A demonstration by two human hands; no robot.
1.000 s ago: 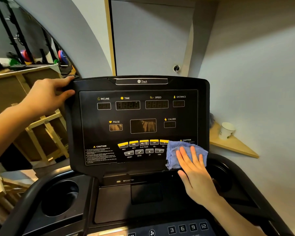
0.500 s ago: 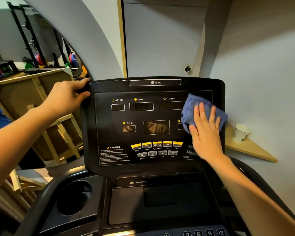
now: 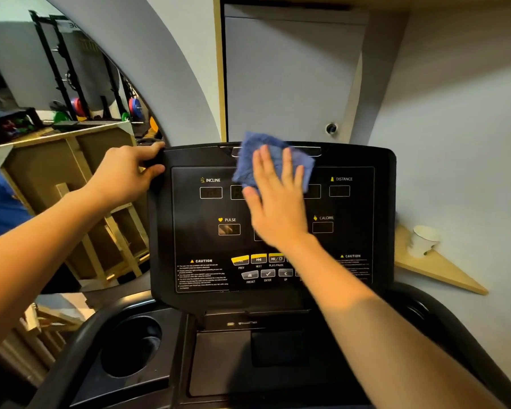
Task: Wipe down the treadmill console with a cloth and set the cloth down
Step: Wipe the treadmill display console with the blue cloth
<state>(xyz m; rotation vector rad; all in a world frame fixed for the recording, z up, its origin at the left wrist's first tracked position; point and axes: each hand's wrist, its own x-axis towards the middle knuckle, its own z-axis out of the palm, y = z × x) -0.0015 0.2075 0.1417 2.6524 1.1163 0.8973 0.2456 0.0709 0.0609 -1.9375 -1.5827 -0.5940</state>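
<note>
The black treadmill console (image 3: 354, 240) stands upright in front of me, with labelled displays and yellow buttons. A blue cloth (image 3: 250, 160) lies flat against its top centre, covering the time and speed displays and part of the top trim. My right hand (image 3: 275, 199) presses the cloth to the panel with fingers spread and pointing up. My left hand (image 3: 127, 175) grips the console's upper left corner, thumb on the front face.
A round cup holder (image 3: 130, 346) sits in the tray at lower left. A white paper cup (image 3: 424, 240) stands on a wooden corner shelf (image 3: 437, 270) to the right. A wooden frame and a weight rack are at the left. The wall is close behind the console.
My right hand has slid the cloth from the console's lower right up its right side, then left to the top centre. My left hand has kept its hold on the corner.
</note>
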